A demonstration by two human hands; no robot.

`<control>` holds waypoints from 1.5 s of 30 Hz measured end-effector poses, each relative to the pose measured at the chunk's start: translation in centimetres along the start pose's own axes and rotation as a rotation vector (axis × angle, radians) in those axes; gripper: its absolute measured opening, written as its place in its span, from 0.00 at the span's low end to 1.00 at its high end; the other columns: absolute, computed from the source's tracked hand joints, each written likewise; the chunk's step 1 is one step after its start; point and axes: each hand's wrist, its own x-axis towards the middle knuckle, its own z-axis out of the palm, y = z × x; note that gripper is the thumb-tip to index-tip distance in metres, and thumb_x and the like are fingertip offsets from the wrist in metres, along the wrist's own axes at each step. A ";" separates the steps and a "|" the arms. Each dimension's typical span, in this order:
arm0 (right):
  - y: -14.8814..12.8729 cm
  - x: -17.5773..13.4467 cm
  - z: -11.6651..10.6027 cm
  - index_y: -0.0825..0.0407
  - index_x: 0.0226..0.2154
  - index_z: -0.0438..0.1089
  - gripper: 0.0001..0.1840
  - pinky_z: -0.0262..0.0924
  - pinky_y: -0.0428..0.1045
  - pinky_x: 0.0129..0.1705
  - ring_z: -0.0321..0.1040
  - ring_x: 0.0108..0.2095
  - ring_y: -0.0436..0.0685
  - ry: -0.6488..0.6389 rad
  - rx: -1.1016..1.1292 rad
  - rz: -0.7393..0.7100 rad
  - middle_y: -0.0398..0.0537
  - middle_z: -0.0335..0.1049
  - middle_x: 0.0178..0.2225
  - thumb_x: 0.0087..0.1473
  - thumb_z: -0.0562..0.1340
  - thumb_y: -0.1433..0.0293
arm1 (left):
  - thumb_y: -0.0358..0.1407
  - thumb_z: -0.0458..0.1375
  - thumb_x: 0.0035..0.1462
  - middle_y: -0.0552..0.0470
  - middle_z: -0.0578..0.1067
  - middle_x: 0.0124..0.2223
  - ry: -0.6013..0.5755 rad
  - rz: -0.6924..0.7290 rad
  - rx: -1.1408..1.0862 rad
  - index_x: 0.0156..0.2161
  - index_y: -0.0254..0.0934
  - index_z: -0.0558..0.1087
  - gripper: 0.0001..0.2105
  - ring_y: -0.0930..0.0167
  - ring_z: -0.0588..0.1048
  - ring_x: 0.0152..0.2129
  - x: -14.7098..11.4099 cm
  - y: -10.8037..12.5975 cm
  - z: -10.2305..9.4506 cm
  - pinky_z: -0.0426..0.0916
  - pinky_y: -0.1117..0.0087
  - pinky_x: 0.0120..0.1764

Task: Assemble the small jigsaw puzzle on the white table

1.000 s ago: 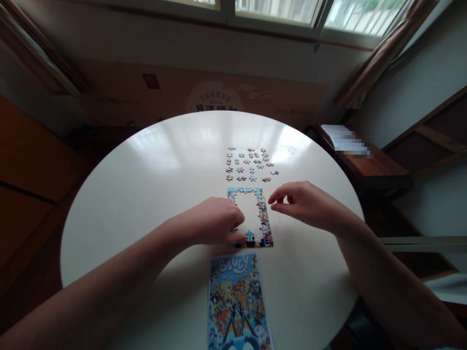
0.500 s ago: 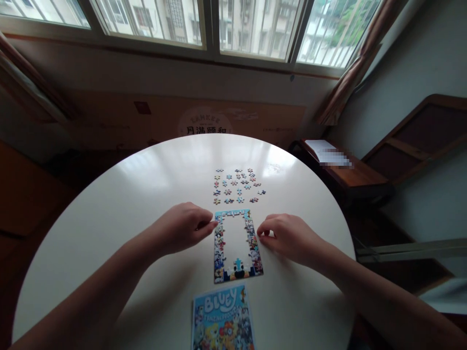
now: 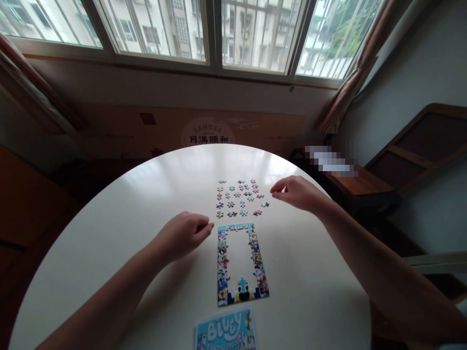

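While the left hand (image 3: 185, 233) sits left of the puzzle border (image 3: 222, 272), loose pieces (image 3: 243, 213) lie beyond.
Right hand (image 3: 295, 191): beyond border, to its right. Each grip: cannot tell whether together.

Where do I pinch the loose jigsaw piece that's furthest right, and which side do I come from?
Try pinching the rightmost loose jigsaw piece by two opposite edges, coming from above and the right. It looks thin and lies flat on the white table, with the other loose pieces to its left.

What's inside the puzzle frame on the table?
Inside the puzzle frame, white tabletop shows, with a light-blue piece jutting in from the near edge. Whatever lies under the frame is covered.
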 end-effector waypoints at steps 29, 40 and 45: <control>1.7 10.1 4.4 0.46 0.42 0.82 0.13 0.60 0.47 0.38 0.73 0.41 0.56 -0.136 -0.088 0.018 0.46 0.80 0.41 0.52 0.67 0.67 | 0.44 0.49 0.64 0.53 0.66 0.20 -0.011 -0.099 0.020 0.21 0.38 0.57 0.21 0.72 0.62 0.19 0.2 -0.2 0.2 0.52 0.69 0.24; 3.0 9.6 2.5 0.58 0.36 0.76 0.10 0.67 0.45 0.31 0.73 0.31 0.53 -0.226 0.345 0.086 0.55 0.78 0.34 0.52 0.67 0.68 | 0.44 0.50 0.65 0.54 0.63 0.20 0.009 -0.064 0.034 0.21 0.38 0.55 0.21 0.74 0.60 0.18 0.1 -0.8 -0.1 0.50 0.69 0.25; 2.5 7.0 1.6 0.54 0.35 0.71 0.15 0.69 0.45 0.29 0.76 0.38 0.56 -0.165 0.517 0.039 0.54 0.78 0.36 0.50 0.69 0.60 | 0.43 0.50 0.64 0.55 0.63 0.19 0.055 -0.041 0.042 0.21 0.38 0.55 0.21 0.74 0.60 0.18 -0.1 -0.5 0.0 0.51 0.69 0.26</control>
